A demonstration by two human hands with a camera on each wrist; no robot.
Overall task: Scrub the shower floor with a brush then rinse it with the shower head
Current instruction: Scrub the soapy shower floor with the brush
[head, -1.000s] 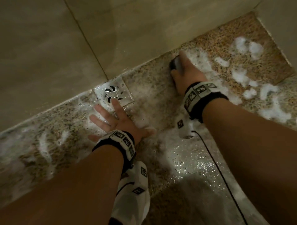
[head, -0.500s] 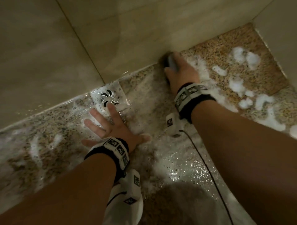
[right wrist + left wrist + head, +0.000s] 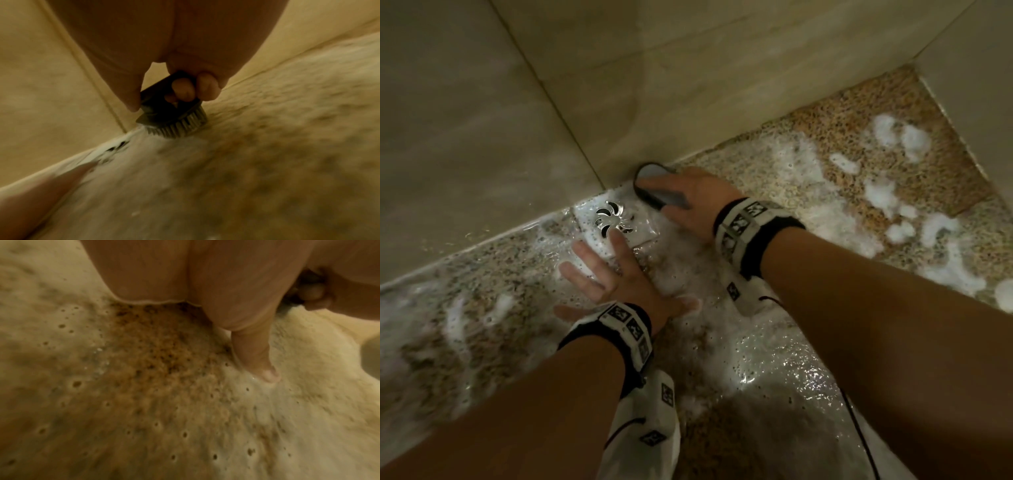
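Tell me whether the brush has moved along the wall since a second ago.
Yes. The brush in the right hand has slid left along the wall base and now sits right beside the drain.

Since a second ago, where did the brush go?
The right hand slid the brush leftward along the foot of the wall, from the foamy patch to right beside the drain. Its grip on the brush never let go. The left hand stayed pressed flat on the wet floor, fingertips at the drain plate.
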